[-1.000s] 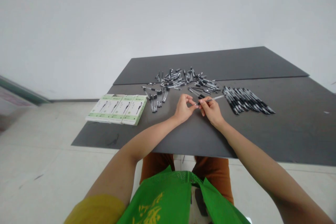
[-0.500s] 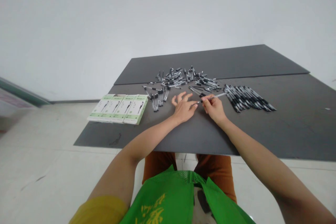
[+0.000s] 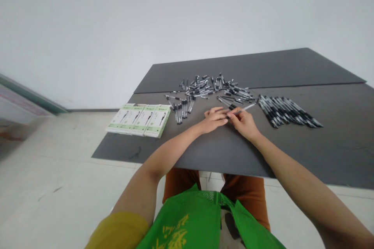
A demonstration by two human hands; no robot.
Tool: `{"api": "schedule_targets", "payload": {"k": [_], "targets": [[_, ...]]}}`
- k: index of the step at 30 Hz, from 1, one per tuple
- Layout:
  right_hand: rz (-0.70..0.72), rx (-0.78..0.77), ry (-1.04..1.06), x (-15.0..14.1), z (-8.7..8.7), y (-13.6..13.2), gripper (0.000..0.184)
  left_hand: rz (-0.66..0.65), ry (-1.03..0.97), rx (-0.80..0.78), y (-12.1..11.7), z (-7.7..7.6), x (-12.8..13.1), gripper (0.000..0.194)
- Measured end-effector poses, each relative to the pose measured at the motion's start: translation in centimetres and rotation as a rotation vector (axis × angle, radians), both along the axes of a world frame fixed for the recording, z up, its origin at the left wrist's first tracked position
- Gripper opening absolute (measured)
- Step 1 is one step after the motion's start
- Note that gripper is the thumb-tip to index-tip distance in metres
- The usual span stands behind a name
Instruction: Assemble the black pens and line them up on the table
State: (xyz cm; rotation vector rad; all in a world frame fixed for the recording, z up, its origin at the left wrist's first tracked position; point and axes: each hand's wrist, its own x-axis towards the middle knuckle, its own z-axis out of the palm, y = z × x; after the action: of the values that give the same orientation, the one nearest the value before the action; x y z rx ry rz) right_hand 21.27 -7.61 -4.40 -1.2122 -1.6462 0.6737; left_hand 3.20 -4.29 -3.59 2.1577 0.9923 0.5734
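A clear-barrelled pen point(image 3: 249, 106) with a dark grip slants up to the right from the fingers of my right hand point(image 3: 244, 124), which is closed on it. My left hand point(image 3: 213, 120) meets it from the left, its fingers pressed together around the pen's lower end; the tip is hidden there. Just behind the hands lie a few loose pens point(image 3: 224, 102). To the right, a neat slanted row of pens point(image 3: 288, 111) rests on the table.
A loose heap of black and clear pen parts point(image 3: 201, 87) spreads behind my hands. Several short pen pieces point(image 3: 182, 109) lie left of them. White and green pen boxes point(image 3: 152, 120) stand side by side at the left of the dark grey table point(image 3: 222, 155). A wall rises behind.
The spread fingers of my left hand have drawn together and come closer to my right hand at the pen. The whole view has shifted, so the table sits further right.
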Motion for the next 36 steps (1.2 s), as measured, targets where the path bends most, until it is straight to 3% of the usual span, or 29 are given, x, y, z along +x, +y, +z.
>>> {"api": "schedule_targets", "payload": {"k": [3, 7, 10, 13, 15, 17, 20, 29, 36], "targets": [[0.06, -0.03, -0.03, 0.0, 0.0, -0.2, 0.036, -0.114, 0.028, -0.035, 0.6, -0.2, -0.4, 0.029], [0.094, -0.013, -0.041, -0.1, -0.1, -0.1, 0.034, -0.068, 0.016, 0.103, 0.5, -0.2, -0.6, 0.012], [0.08, 0.003, -0.018, -0.2, -0.3, 0.1, 0.033, 0.093, -0.068, 0.212, 0.5, -0.2, -0.7, 0.032], [0.067, -0.017, -0.009, -0.2, -0.4, 0.3, 0.034, 0.223, -0.166, 0.193, 0.9, -0.5, -1.0, 0.067], [0.078, -0.032, -0.015, -0.1, -0.5, 0.3, 0.035, 0.149, -0.218, 0.134, 1.4, -0.9, -1.1, 0.07], [0.081, -0.043, -0.01, 0.0, -0.4, 0.2, 0.036, -0.027, -0.213, 0.067, 1.8, -1.3, -1.2, 0.053], [0.079, -0.027, -0.01, 0.2, -0.4, 0.3, 0.036, -0.197, -0.094, 0.043, 2.1, -1.7, -1.0, 0.045], [0.074, -0.029, -0.031, 0.0, 0.1, 0.2, 0.038, -0.225, 0.019, 0.071, 1.5, -0.7, -0.9, 0.037], [0.081, -0.033, 0.009, -0.1, -0.1, 0.1, 0.034, -0.284, -0.151, 0.063, 2.0, -1.1, -0.7, 0.036]]}}
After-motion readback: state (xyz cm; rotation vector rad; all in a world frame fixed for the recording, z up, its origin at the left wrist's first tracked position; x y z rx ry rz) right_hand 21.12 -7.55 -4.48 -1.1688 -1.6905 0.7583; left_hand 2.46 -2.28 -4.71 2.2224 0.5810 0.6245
